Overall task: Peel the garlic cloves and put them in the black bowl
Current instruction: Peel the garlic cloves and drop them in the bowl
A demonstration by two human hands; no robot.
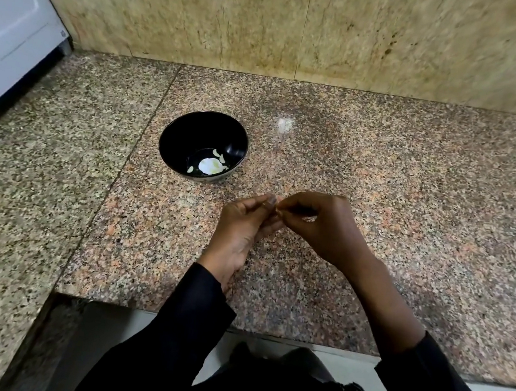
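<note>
2 hands meet over the speckled stone counter (382,164), just in front of the person. The left hand (242,225) comes in from 7 o'clock with its palm turned up and its fingers (269,201) bent in toward the thumb. The right hand (321,225) comes in from 4 o'clock with its knuckles up, and its fingertips (281,207) are pressed together in a pinch. The tips of both hands touch at one spot. Something very small and pale is squeezed there, but it is too tiny and blurry to say if it is a garlic clove or a bit of skin. Both arms wear dark sleeves (192,310).

The black bowl (203,146) sits on the counter at 10 o'clock from the hands, close to them but not touching. Inside it, down at the bottom, lie a few peeled garlic cloves (222,158), small and pale, next to a bright white shine.

A little white scrap (284,124) lies on the counter at 12 o'clock from the hands, to the right of the bowl and apart from it.

A tan stone wall (270,20) stands behind the counter. A white box-like machine (9,25) stands at the far left, at 10 o'clock.
</note>
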